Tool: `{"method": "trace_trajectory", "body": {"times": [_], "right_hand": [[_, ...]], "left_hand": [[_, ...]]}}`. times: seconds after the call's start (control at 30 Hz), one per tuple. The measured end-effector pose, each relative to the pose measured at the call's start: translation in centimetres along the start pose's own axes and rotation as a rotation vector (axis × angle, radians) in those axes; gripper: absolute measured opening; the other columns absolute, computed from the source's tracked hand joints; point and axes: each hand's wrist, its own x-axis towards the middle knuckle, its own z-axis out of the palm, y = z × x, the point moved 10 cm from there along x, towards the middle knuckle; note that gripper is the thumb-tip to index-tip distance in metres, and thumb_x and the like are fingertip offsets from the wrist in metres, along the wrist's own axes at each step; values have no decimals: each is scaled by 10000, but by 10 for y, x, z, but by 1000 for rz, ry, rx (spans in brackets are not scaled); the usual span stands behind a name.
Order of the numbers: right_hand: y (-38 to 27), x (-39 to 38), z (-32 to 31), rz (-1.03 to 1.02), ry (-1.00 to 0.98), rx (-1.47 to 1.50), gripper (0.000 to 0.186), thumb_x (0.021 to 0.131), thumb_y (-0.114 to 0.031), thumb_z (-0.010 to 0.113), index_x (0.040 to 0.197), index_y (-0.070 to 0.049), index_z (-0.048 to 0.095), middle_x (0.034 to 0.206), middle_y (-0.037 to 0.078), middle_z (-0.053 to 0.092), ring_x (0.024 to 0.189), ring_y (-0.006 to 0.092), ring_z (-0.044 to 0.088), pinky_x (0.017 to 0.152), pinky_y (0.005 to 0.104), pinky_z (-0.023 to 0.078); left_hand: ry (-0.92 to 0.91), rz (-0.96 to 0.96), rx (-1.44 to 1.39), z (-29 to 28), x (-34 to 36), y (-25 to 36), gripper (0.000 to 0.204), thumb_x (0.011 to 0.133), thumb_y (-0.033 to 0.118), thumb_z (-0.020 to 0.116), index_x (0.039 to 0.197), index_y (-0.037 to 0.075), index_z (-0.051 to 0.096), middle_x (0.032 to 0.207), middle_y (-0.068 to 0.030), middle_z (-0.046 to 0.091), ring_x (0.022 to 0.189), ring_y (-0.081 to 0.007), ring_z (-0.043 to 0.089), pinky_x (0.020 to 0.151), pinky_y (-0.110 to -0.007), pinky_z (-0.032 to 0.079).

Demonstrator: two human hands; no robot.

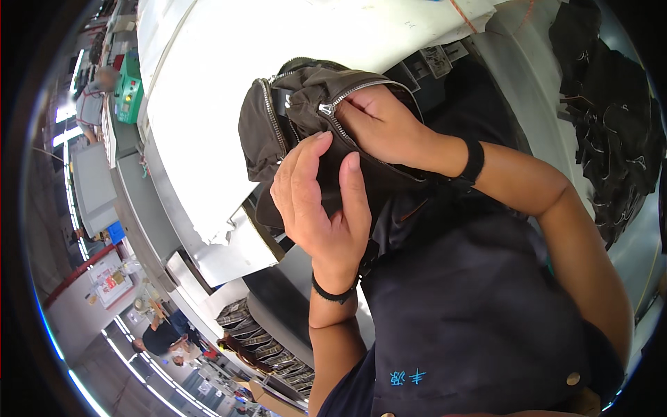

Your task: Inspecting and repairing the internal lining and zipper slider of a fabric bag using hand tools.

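Note:
A dark brown fabric bag (260, 149) with silver metal zippers lies at the near edge of a white work surface. My right hand (379, 125) reaches through the bag's unzipped opening, and its fingertips are hidden inside. Beside that opening hangs a silver zipper pull (326, 109). In front of the bag, my left hand (319, 201) is open, with thumb and fingers apart and nothing visible between them. Its fingertips come close to the brown fabric; whether they touch it I cannot tell. Both wrists wear black bands.
The white work surface (201, 83) spreads beyond the bag. Several dark fabric pieces with zippers (618, 132) are heaped at the right. Stacked patterned pieces (260, 340) sit at the lower left. A green machine (128, 90) and other people are farther off to the left.

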Motion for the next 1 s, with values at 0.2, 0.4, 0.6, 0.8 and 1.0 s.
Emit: {"method": "trace_trajectory", "body": {"times": [0.2, 0.4, 0.6, 0.8, 1.0], "right_hand": [[13, 4, -4, 100, -71, -126, 251, 1041, -64, 482, 1152, 38, 682, 940, 5, 683, 843, 48, 544, 741, 256, 486], [-2, 3, -7, -71, 25, -47, 246, 1044, -161, 541, 1052, 40, 683, 797, 39, 646, 742, 86, 526, 693, 294, 477], [16, 4, -11, 89, -61, -146, 244, 1030, -156, 551, 1104, 32, 688, 839, 50, 677, 773, 93, 554, 733, 299, 491], [15, 4, -13, 128, -38, -173, 245, 1023, -150, 549, 1105, 31, 692, 839, 57, 686, 771, 95, 565, 736, 302, 497], [22, 1, -6, 123, -99, -113, 270, 1012, -115, 547, 1216, 7, 675, 1007, 71, 730, 914, 98, 618, 859, 280, 509]], "left_hand": [[-19, -31, 56, 8, 0, -7, 332, 852, 82, 811, 1151, 26, 678, 1101, -108, 721, 1021, -266, 669, 935, -365, 442], [-22, -24, 47, 12, -1, -9, 336, 845, 89, 817, 1145, 29, 677, 1096, -104, 718, 1005, -265, 664, 935, -371, 438], [-16, -5, 34, 15, -1, -10, 348, 840, 88, 823, 1146, 29, 670, 1088, -99, 713, 983, -270, 652, 927, -371, 436], [-5, 23, 24, 16, -2, -11, 356, 841, 88, 827, 1146, 25, 655, 1064, -77, 714, 953, -268, 646, 909, -374, 433], [-12, -116, -22, 15, -3, -16, 650, 812, 170, 876, 1355, -12, 567, 1373, -196, 536, 1100, -321, 601, 962, -396, 483]]}}
